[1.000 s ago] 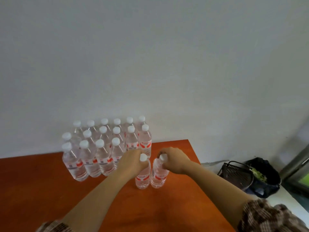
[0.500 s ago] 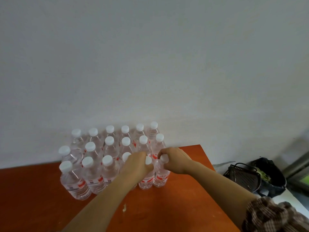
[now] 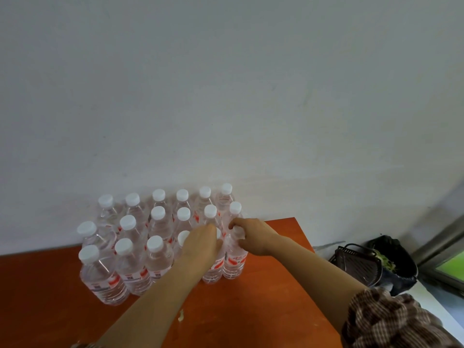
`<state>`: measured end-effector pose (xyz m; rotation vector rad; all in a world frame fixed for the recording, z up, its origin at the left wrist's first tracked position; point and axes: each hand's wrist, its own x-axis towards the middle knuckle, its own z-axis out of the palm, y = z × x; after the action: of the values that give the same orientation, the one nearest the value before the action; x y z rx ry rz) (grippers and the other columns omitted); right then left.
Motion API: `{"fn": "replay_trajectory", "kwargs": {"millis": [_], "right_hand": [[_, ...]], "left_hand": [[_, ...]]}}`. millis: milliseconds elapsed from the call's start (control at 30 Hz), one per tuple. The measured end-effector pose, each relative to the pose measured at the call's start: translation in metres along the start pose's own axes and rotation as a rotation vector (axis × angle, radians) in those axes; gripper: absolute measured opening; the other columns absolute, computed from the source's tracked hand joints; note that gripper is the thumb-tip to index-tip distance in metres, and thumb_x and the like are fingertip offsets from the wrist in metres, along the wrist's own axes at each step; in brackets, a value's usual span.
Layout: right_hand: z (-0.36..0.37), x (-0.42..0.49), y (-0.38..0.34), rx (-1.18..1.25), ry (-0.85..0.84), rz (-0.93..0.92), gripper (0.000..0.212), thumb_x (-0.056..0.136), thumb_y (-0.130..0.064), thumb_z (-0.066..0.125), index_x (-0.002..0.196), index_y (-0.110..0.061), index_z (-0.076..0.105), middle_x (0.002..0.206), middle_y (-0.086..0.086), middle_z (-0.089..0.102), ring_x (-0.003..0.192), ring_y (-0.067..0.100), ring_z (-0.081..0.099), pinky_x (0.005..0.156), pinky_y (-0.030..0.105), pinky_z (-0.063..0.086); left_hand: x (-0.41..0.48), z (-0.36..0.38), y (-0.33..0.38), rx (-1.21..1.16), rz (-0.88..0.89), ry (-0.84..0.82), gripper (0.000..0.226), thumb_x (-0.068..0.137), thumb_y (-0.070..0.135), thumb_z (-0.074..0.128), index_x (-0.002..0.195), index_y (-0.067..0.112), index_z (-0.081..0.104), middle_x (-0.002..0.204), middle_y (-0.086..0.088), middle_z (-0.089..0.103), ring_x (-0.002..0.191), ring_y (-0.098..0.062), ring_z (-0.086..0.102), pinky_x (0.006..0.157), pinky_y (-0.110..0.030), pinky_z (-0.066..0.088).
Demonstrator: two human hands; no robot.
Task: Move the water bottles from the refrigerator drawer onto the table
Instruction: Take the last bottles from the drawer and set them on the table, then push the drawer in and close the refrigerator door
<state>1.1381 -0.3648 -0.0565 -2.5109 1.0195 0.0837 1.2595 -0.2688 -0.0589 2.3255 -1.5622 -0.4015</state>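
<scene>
Step in hand: setting two water bottles down at the right end of the front row of the bottle block (image 3: pixel 150 247) on the surface (image 3: pixel 263 310).
Doing it well: by my judgement, seat each base flat on the wood first, then nudge the pair snug against the block so the rows stay square; let go by lifting the fingers straight up off the caps, so no neighbour is tipped.
Left hand (image 3: pixel 200 244): curled down over the cap and neck of the left bottle (image 3: pixel 213 271), gripping it from above; the cap is almost wholly covered.
Right hand (image 3: pixel 253 237): fingers pinched round the neck of the right bottle (image 3: pixel 234 263), just below its cap.
Bottles versus block: both upright, bases on the surface, touching each other and pressed against the block's right front corner.
Block versus wall: its back row stands close against the wall (image 3: pixel 226 96).
</scene>
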Motion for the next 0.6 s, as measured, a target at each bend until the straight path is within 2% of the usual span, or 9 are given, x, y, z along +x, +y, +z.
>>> {"fn": "replay_trajectory", "kwargs": {"millis": [67, 133, 200, 300, 400, 500, 600], "right_hand": [[0.002, -0.003, 0.001, 0.025, 0.025, 0.017, 0.044, 0.091, -0.013, 0.057, 0.132, -0.018, 0.044, 0.116, 0.009, 0.062, 0.092, 0.023, 0.061, 0.071, 0.027, 0.047], [0.004, -0.006, 0.002, 0.05, 0.056, 0.055, 0.039, 0.091, -0.019, 0.058, 0.127, -0.013, 0.043, 0.112, 0.01, 0.063, 0.085, 0.02, 0.058, 0.068, 0.026, 0.046], [0.006, -0.008, 0.004, 0.074, 0.077, 0.08, 0.038, 0.09, -0.021, 0.059, 0.123, -0.012, 0.043, 0.108, 0.008, 0.063, 0.082, 0.017, 0.055, 0.068, 0.026, 0.045], [0.01, -0.01, 0.004, 0.132, 0.096, 0.096, 0.04, 0.089, -0.022, 0.061, 0.125, -0.013, 0.045, 0.113, 0.007, 0.062, 0.091, 0.018, 0.058, 0.075, 0.027, 0.049], [0.009, -0.016, 0.006, 0.16, 0.119, 0.123, 0.046, 0.087, -0.02, 0.061, 0.129, -0.013, 0.043, 0.119, 0.009, 0.06, 0.096, 0.02, 0.059, 0.08, 0.03, 0.053], [0.009, -0.032, 0.012, 0.177, 0.176, 0.164, 0.055, 0.088, -0.021, 0.063, 0.137, -0.013, 0.039, 0.13, 0.008, 0.055, 0.108, 0.023, 0.058, 0.084, 0.028, 0.05], [0.011, -0.058, 0.026, 0.209, 0.259, 0.232, 0.056, 0.09, -0.028, 0.061, 0.14, -0.015, 0.039, 0.136, 0.005, 0.051, 0.115, 0.022, 0.056, 0.092, 0.031, 0.05]], "left_hand": [[0.001, 0.001, -0.001, 0.023, 0.003, -0.001, 0.013, 0.094, 0.015, 0.051, 0.102, 0.007, 0.058, 0.089, -0.006, 0.063, 0.08, -0.02, 0.06, 0.065, -0.026, 0.04], [0.002, 0.003, -0.001, 0.05, 0.008, 0.003, 0.014, 0.094, 0.014, 0.05, 0.104, 0.008, 0.059, 0.093, -0.006, 0.066, 0.076, -0.019, 0.059, 0.063, -0.025, 0.04], [0.002, 0.006, -0.001, 0.077, 0.015, 0.019, 0.017, 0.095, 0.015, 0.05, 0.11, 0.01, 0.056, 0.099, -0.005, 0.067, 0.081, -0.018, 0.063, 0.064, -0.024, 0.041], [0.0, 0.007, 0.0, 0.161, 0.025, 0.067, 0.029, 0.097, 0.021, 0.051, 0.123, 0.011, 0.047, 0.111, -0.005, 0.064, 0.094, -0.02, 0.064, 0.065, -0.024, 0.042], [-0.004, 0.004, 0.004, 0.323, 0.055, 0.165, 0.036, 0.097, 0.028, 0.048, 0.13, 0.012, 0.045, 0.127, -0.007, 0.052, 0.107, -0.021, 0.056, 0.075, -0.025, 0.047], [-0.006, 0.002, 0.014, 0.351, 0.139, 0.207, 0.036, 0.098, 0.031, 0.045, 0.129, 0.012, 0.045, 0.127, -0.007, 0.047, 0.115, -0.022, 0.046, 0.082, -0.028, 0.05], [-0.006, 0.005, 0.034, 0.341, 0.233, 0.233, 0.037, 0.097, 0.032, 0.042, 0.13, 0.016, 0.046, 0.127, -0.005, 0.049, 0.116, -0.023, 0.045, 0.088, -0.032, 0.046]]}}
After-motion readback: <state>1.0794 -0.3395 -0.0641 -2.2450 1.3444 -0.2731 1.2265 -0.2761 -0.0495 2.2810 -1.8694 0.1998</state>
